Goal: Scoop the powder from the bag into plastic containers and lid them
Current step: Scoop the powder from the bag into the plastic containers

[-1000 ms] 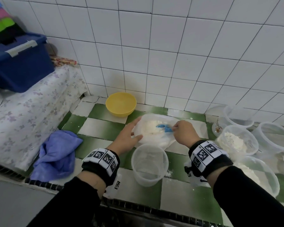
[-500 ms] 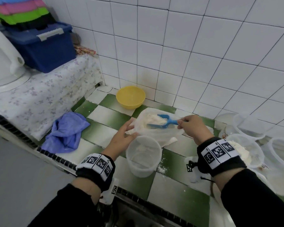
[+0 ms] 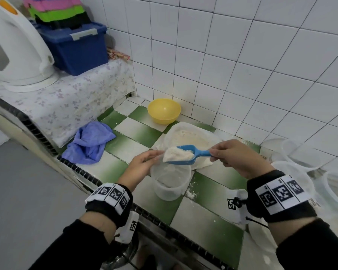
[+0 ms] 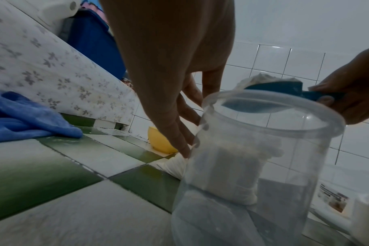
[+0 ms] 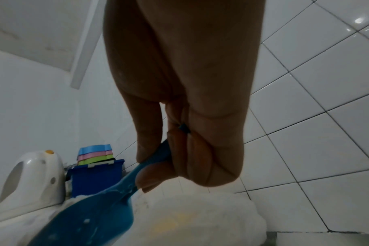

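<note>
My right hand (image 3: 221, 155) grips the handle of a blue scoop (image 3: 185, 155) heaped with white powder, held level just over the rim of a clear plastic container (image 3: 170, 182). In the right wrist view its fingers (image 5: 190, 154) curl round the scoop handle (image 5: 158, 158). The container (image 4: 253, 166) stands upright on the tiled counter with a little powder at its bottom. My left hand (image 3: 150, 155) lies with straight fingers (image 4: 179, 133) against the container's far left side, its tips down at the bag's edge. The open powder bag (image 3: 189, 136) lies just behind.
A yellow bowl (image 3: 164, 111) sits by the wall and a blue cloth (image 3: 90, 142) lies at the left. Several clear tubs (image 3: 293, 154) crowd the right, one holding powder. A white kettle (image 3: 14, 45) and blue box (image 3: 76, 49) stand on the raised, cloth-covered shelf. Spilled powder (image 3: 190, 194) dots the tiles.
The right hand lifted the loaded scoop out of the bag and brought it toward me, over the container. The left hand slid from the bag to the container's side. My view swung left.
</note>
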The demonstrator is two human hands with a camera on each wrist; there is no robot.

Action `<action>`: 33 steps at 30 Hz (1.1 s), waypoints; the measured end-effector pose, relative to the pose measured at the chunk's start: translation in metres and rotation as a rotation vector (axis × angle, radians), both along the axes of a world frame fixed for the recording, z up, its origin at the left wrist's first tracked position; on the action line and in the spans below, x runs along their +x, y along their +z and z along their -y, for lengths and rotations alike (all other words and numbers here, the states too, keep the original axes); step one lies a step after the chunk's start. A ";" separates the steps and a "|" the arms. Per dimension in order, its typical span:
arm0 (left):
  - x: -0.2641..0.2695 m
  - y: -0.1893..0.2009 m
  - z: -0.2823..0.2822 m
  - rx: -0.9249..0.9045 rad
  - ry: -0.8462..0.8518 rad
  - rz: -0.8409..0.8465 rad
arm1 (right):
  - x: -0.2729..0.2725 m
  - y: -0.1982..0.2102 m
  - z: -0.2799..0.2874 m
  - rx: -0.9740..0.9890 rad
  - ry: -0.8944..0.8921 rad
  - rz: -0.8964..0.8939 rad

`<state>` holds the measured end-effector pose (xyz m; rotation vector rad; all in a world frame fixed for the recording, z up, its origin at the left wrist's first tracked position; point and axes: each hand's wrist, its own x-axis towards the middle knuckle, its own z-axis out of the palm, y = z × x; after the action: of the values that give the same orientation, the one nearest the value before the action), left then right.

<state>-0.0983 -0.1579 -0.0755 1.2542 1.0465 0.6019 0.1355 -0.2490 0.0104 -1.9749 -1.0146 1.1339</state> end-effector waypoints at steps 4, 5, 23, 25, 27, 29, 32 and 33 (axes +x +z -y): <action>0.002 0.000 0.006 -0.064 -0.003 0.033 | -0.017 -0.006 0.002 -0.031 0.121 0.188; 0.003 0.000 0.007 -0.079 -0.002 0.040 | -0.021 -0.009 0.002 -0.028 0.154 0.256; 0.008 0.003 0.014 -0.229 0.062 0.073 | -0.038 -0.046 0.013 0.370 0.353 0.749; 0.009 0.004 0.014 -0.231 0.067 0.055 | -0.034 -0.042 0.012 0.301 0.342 0.719; 0.009 0.004 0.013 -0.241 0.072 0.053 | -0.031 -0.036 0.012 0.256 0.311 0.651; 0.009 0.004 0.013 -0.253 0.076 0.055 | -0.027 -0.029 0.012 0.231 0.271 0.567; 0.009 0.005 0.013 -0.271 0.094 0.067 | -0.015 -0.019 0.011 0.233 0.170 0.441; 0.009 0.005 0.013 -0.276 0.097 0.071 | -0.010 -0.016 0.010 0.242 0.131 0.418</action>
<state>-0.0889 -0.1707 -0.0703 0.9393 1.0943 0.5503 0.1256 -0.2593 -0.0054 -2.0093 -1.4395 0.6312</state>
